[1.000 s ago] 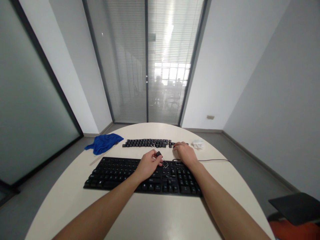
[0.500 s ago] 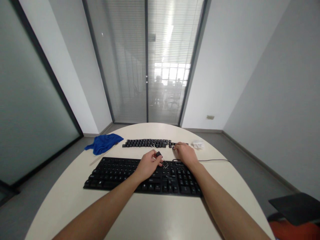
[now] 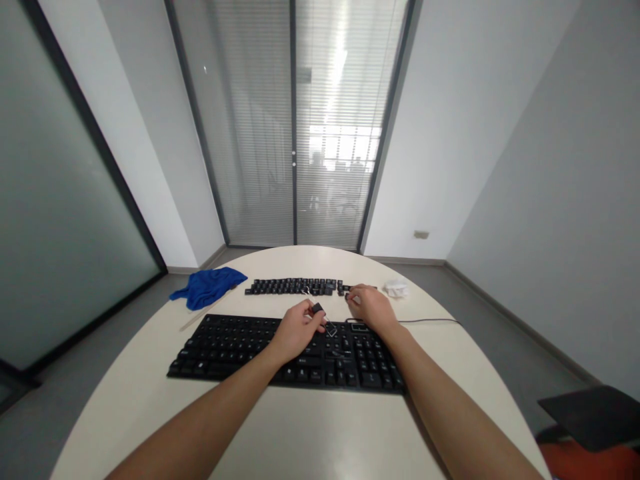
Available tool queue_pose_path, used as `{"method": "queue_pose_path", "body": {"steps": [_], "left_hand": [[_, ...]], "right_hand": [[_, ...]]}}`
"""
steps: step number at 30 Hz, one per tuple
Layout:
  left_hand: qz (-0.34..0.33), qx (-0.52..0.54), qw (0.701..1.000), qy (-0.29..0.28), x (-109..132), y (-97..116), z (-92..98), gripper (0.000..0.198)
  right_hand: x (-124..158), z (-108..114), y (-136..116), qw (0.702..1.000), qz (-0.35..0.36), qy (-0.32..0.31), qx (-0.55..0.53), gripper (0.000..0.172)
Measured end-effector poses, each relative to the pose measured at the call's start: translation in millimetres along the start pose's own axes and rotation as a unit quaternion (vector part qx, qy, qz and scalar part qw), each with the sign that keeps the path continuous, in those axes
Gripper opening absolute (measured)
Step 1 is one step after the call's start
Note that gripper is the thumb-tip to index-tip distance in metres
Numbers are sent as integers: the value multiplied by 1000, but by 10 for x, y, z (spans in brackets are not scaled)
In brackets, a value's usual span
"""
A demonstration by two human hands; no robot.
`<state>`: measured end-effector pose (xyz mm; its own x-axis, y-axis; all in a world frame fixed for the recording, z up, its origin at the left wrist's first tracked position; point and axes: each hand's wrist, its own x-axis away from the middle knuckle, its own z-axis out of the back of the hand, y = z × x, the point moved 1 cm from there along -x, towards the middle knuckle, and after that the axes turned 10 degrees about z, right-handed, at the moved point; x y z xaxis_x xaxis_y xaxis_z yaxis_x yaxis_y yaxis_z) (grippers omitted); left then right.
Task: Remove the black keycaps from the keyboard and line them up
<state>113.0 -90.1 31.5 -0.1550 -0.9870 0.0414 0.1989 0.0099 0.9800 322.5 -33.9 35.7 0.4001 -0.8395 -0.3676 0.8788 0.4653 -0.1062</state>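
My left hand point(image 3: 299, 327) is closed on a keycap puller point(image 3: 331, 328), its black grip between thumb and fingers and its wire loops pointing down right, over the black keyboard point(image 3: 235, 340). Beyond the keyboard, my right hand point(image 3: 371, 305) is by the right part of the rows of loose black keycaps point(image 3: 293, 286). Its thumb and fingertips close on a small dark keycap point(image 3: 347, 297), partly hidden by the fingers. My right forearm covers the keyboard's right edge.
A blue cloth point(image 3: 207, 287) lies at the far left, with a thin stick point(image 3: 200, 317) beside it. A crumpled white tissue point(image 3: 396, 289) sits at the right. The keyboard's cable point(image 3: 430, 321) runs rightward across the round-edged table point(image 3: 320, 433).
The fingertips of my right hand have shifted slightly around the keycap. My left hand and the puller look unmoved.
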Motion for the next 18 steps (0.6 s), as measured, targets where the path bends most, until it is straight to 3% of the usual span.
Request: {"method": "queue_pose_path", "body": {"steps": [18], "left_hand": [[1, 19, 1000, -5, 6, -3, 2, 23]], "right_hand": [[-20, -20, -7, 1000, 7, -19, 17, 24]]}}
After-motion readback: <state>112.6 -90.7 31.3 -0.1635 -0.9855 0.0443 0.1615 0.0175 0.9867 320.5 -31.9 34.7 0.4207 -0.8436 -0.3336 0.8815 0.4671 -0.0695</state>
